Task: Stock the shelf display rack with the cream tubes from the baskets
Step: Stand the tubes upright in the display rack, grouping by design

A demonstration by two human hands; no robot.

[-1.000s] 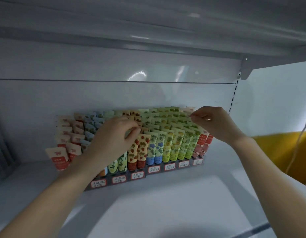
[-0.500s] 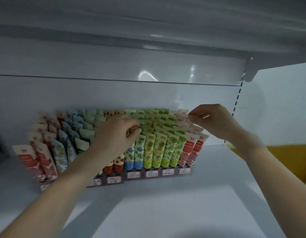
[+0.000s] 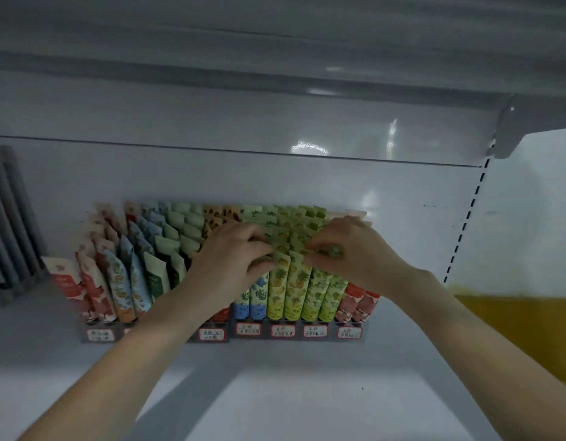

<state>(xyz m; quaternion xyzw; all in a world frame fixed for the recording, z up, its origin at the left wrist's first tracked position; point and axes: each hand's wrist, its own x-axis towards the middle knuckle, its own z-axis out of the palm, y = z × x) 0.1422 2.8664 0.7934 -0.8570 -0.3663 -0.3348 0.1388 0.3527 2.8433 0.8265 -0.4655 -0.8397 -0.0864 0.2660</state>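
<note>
Since a second ago my right hand [image 3: 354, 253] has come down and in from the upper right corner of the rack, and it now meets my left hand [image 3: 234, 265] at the centre of the frame. The two are nearly touching, and each has curled fingers pinching the flat top ends of the cream tubes [image 3: 292, 291] in the yellow-green rows.

The tubes fill the display rack [image 3: 319, 332] in coloured columns. They stand cap down and crimp up, leaning back toward the rear wall, so the long axis runs from lower front to upper back.

I judge them light and soft-bodied, easy to dent and a little slick. The stiff crimped end is the place to take hold, and it is all that the tight rows leave free.

The rack sits on a white shelf [image 3: 275, 393]. No basket is in view.
</note>
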